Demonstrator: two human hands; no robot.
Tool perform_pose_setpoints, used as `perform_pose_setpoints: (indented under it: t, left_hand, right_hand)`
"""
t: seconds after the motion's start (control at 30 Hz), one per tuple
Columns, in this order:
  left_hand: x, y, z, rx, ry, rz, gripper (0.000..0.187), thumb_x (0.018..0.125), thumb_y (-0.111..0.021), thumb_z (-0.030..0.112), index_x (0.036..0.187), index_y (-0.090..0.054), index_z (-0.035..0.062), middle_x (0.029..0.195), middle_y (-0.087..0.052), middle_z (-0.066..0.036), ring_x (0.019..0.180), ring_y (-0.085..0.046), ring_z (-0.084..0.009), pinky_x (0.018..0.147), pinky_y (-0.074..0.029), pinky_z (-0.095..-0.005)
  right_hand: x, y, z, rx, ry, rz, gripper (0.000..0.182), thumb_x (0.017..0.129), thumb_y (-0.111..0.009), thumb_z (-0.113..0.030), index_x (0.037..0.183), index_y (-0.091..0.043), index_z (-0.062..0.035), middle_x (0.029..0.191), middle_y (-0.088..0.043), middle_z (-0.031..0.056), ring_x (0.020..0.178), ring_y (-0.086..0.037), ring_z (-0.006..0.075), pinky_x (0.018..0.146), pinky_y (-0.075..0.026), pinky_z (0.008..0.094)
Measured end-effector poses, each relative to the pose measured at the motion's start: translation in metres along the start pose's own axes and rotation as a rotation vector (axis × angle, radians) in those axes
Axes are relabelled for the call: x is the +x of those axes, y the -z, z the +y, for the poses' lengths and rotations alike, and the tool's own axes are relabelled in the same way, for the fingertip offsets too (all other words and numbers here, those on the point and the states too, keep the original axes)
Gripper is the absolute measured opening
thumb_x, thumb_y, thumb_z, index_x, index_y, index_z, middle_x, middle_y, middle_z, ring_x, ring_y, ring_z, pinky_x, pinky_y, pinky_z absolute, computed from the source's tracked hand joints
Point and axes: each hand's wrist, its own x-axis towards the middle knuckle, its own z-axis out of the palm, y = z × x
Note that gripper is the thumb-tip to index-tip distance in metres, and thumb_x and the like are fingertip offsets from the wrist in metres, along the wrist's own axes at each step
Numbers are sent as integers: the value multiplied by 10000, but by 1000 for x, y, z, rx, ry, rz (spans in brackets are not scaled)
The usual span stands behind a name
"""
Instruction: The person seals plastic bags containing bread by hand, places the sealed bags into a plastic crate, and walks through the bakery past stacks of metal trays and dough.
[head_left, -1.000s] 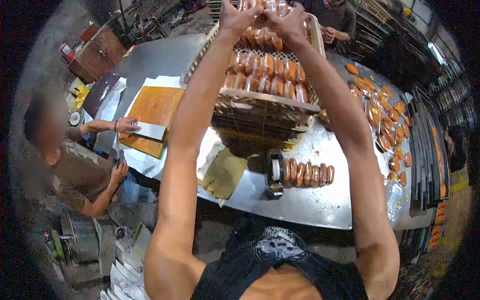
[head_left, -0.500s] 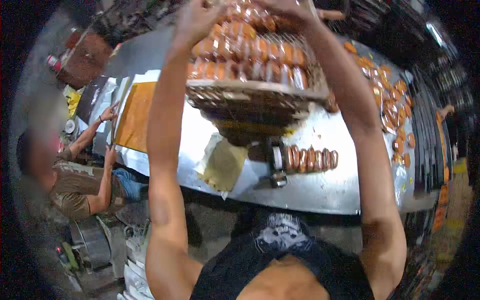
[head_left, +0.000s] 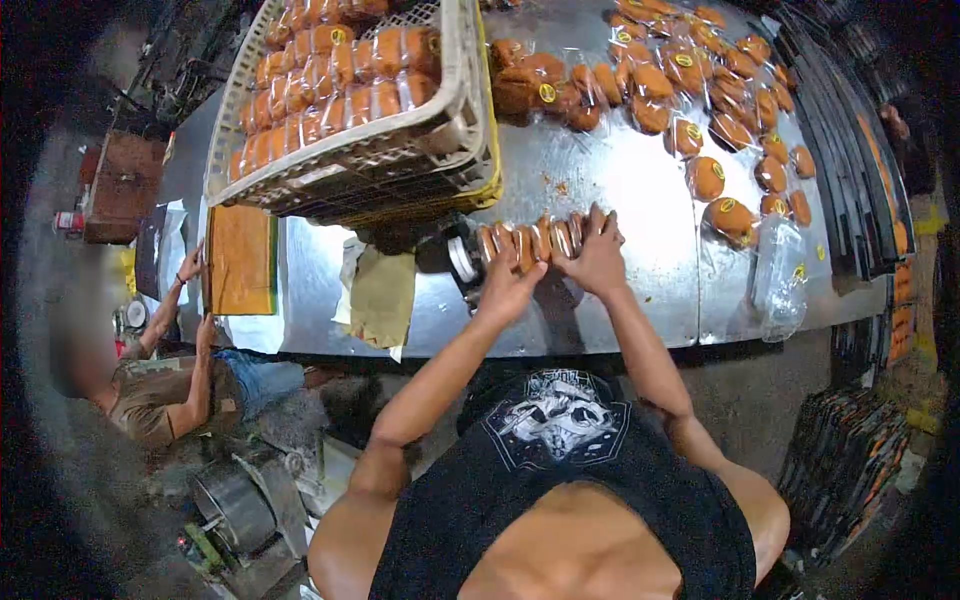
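Observation:
A short row of brown packaged buns (head_left: 538, 238) stands on edge on the metal table in front of me. My left hand (head_left: 510, 288) is closed on the near left part of the row, its thumb and fingers against the wrappers. At the row's right end, my right hand (head_left: 597, 256) is closed round the last bun. A dark tape dispenser with a white roll (head_left: 461, 260) sits just left of the row. Ahead and to the left, a cream plastic crate (head_left: 450, 130) holds stacked rows of similar wrapped buns (head_left: 345, 110).
Loose wrapped buns with yellow stickers (head_left: 684, 137) spread over the right of the metal table (head_left: 640, 300). Clear plastic bags (head_left: 783, 275) lie at its near right edge. Left are brown paper (head_left: 382, 295) and an orange-brown slab (head_left: 242, 262), with a co-worker's hands (head_left: 190, 264) beside it.
My hands have come down from the crate to the row of buns at the table's near side. The view has shifted, so the crate now appears farther left.

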Motion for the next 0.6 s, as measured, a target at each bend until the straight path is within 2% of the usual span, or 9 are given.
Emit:
perform_pose_setpoints:
  t: [0.03, 0.13, 0.27, 0.3, 0.33, 0.4, 0.47, 0.53, 0.6]
  left_hand:
    - [10, -9, 0, 59, -32, -31, 472, 868, -714, 273, 1211, -583, -23, 1066, -654, -175, 1028, -641, -308, 890, -496, -402]
    - [23, -39, 11, 162, 32, 41, 477, 868, -692, 332, 1166, -593, -27, 1086, -655, -220, 1040, -638, -357, 889, -481, -435]
    - [56, -76, 1, 224, 168, 281, 524, 863, -695, 364, 1206, -553, -6, 1105, -660, -232, 1043, -642, -357, 899, -486, -415]
    - [64, -74, -1, 164, 174, 256, 574, 863, -697, 374, 1246, -513, -12, 1130, -647, -238, 1057, -634, -355, 916, -483, -411]
    - [61, -69, 4, 170, 97, 239, 570, 865, -698, 359, 1251, -510, -17, 1140, -642, -237, 1062, -632, -349, 920, -483, -407]
    - [53, -59, 22, 185, -63, 208, 563, 869, -699, 328, 1260, -503, -26, 1160, -631, -236, 1073, -627, -337, 928, -482, -397]
    - [11, -34, 105, 23, -256, 215, 520, 863, -710, 235, 1268, -513, -24, 1171, -620, -213, 1086, -618, -308, 934, -484, -384]
    - [-20, 6, 182, 87, -464, 244, 480, 870, -720, 203, 1272, -536, 15, 1164, -615, -123, 1075, -593, -241, 978, -454, -368]
    - [-18, 53, 233, 232, -834, 382, 472, 866, -722, 183, 1265, -540, 9, 1153, -617, -123, 1060, -596, -227, 954, -465, -346]
  right_hand:
    - [-2, -3, 3, -73, 66, 42, 1103, 707, -764, -505, 1492, -206, 32, 1426, -319, 378, 1297, -381, 531, 1065, -381, 523]
    - [-5, -4, 14, 291, -137, 68, 1047, 714, -757, -459, 1475, -241, 43, 1437, -310, 371, 1289, -389, 531, 1064, -384, 519]
    - [-8, -8, 27, 542, -95, 312, 879, 776, -752, -428, 1380, -353, 71, 1302, -453, 312, 1179, -492, 467, 999, -433, 510]
    - [-5, -9, 28, 699, -219, 286, 894, 789, -751, -447, 1393, -343, 70, 1294, -463, 295, 1181, -512, 420, 989, -450, 477]
    - [-9, 0, 30, 698, -250, 265, 920, 795, -754, -447, 1412, -318, 78, 1305, -467, 276, 1210, -502, 395, 1006, -440, 449]
    - [-8, -2, 39, 830, -85, 398, 957, 787, -767, -436, 1439, -287, 74, 1328, -461, 250, 1248, -480, 368, 1050, -400, 438]
    - [-12, 76, -3, 905, -11, 406, 926, 809, -756, -396, 1450, -274, 68, 1365, -440, 231, 1281, -448, 350, 1090, -349, 438]
    - [0, 134, -49, 991, 102, 556, 801, 934, -591, -443, 1457, -260, 65, 1437, -383, 219, 1341, -388, 330, 1122, -303, 444]
    - [32, 183, -106, 1114, 460, 741, 680, 996, -491, -376, 1462, -260, 62, 1462, -360, 222, 1372, -354, 327, 1146, -260, 442]
